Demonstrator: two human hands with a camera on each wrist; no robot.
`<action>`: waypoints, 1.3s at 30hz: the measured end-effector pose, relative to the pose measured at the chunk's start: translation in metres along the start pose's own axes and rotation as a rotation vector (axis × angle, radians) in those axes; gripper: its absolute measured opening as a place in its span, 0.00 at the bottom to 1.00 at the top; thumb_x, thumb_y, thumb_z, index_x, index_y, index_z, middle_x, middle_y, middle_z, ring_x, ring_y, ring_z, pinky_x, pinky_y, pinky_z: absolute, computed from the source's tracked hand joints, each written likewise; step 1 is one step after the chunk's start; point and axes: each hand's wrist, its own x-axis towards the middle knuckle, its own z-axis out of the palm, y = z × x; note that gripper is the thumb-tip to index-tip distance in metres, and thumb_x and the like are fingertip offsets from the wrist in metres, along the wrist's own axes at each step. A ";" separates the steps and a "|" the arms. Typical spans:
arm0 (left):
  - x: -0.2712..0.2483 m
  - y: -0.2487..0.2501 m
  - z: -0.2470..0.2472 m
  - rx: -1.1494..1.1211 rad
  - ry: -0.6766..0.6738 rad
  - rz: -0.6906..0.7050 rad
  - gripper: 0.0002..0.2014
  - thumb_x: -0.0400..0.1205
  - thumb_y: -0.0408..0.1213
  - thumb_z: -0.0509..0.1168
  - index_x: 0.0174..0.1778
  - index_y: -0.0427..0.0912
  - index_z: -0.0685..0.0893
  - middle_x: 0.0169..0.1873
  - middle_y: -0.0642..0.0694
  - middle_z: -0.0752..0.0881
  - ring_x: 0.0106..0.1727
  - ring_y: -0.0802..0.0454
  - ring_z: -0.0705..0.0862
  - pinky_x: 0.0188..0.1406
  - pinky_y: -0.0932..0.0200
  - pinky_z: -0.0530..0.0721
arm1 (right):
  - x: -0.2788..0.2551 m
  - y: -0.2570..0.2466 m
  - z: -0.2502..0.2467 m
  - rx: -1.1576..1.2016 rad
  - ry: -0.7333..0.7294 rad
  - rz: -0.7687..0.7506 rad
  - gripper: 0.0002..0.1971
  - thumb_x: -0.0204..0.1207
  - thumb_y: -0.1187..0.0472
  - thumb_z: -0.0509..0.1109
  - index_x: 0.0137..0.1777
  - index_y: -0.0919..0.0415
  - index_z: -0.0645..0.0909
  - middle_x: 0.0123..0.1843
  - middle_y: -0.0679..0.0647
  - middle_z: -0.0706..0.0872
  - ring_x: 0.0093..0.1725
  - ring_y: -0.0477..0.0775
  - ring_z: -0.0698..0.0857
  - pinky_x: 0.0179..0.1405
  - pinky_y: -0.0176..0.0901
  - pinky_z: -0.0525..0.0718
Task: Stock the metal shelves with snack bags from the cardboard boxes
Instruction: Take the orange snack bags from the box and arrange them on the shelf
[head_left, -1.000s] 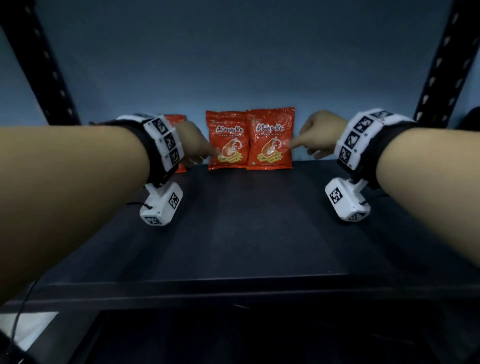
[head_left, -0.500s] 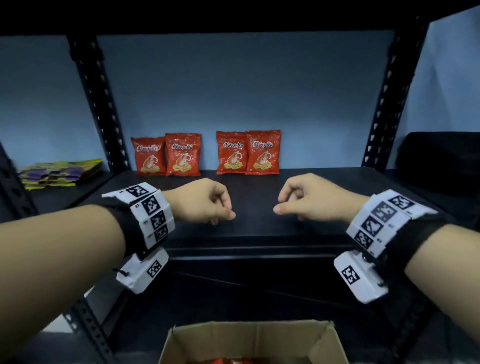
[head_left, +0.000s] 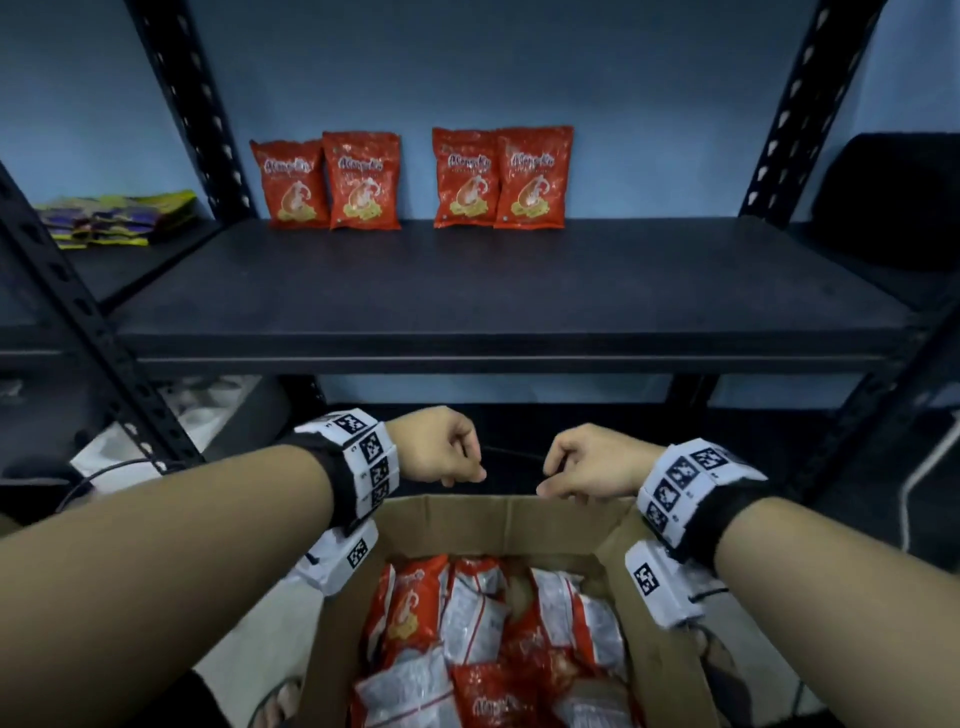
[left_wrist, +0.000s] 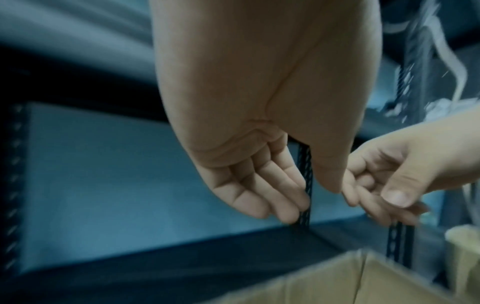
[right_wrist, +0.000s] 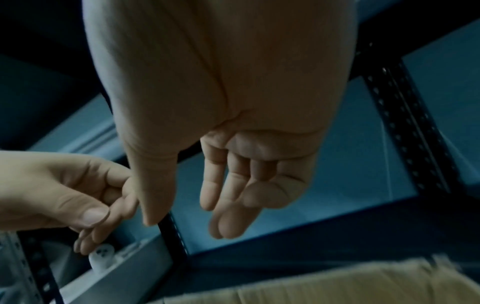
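Both of my hands hang loosely curled and hold nothing. In the head view the left hand (head_left: 441, 457) and right hand (head_left: 587, 462) hover side by side above the far rim of an open cardboard box (head_left: 498, 514). Red and silver snack bags (head_left: 467, 623) fill the box. Several red snack bags stand upright at the back of the black metal shelf (head_left: 493, 291), one pair (head_left: 332, 184) to the left and one pair (head_left: 501, 179) at the centre. The left wrist view shows the left hand (left_wrist: 298, 195) with empty fingers; the right wrist view shows the right hand (right_wrist: 194, 195) the same.
Black perforated uprights (head_left: 192, 104) (head_left: 800, 104) frame the shelf. Yellow and purple packets (head_left: 119, 218) lie flat on the neighbouring shelf at the left. A dark bulky object (head_left: 893, 202) sits at the right. A sandalled foot (head_left: 275, 701) stands left of the box.
Both hands have drawn back from the bags on the shelf and come down to the box rim. My view has tilted down, so the box's contents now show.
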 end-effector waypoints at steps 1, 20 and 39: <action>0.004 -0.010 0.012 -0.010 -0.006 -0.022 0.11 0.79 0.41 0.79 0.48 0.40 0.87 0.30 0.52 0.90 0.35 0.54 0.90 0.36 0.61 0.85 | 0.008 0.009 0.012 -0.010 -0.029 0.037 0.19 0.73 0.49 0.84 0.55 0.60 0.85 0.37 0.52 0.91 0.34 0.49 0.89 0.29 0.41 0.84; 0.049 -0.194 0.186 -0.077 0.089 -0.728 0.55 0.57 0.70 0.78 0.80 0.52 0.69 0.72 0.45 0.81 0.68 0.41 0.84 0.70 0.40 0.83 | 0.121 0.113 0.205 0.232 -0.039 0.448 0.38 0.63 0.33 0.80 0.69 0.51 0.78 0.63 0.48 0.88 0.62 0.54 0.86 0.66 0.52 0.83; 0.043 -0.152 0.165 -0.029 0.120 -0.632 0.07 0.74 0.41 0.82 0.44 0.54 0.92 0.47 0.51 0.91 0.46 0.54 0.88 0.48 0.61 0.89 | 0.106 0.104 0.207 0.051 0.133 0.324 0.16 0.83 0.48 0.72 0.37 0.52 0.76 0.39 0.51 0.85 0.43 0.55 0.84 0.43 0.44 0.79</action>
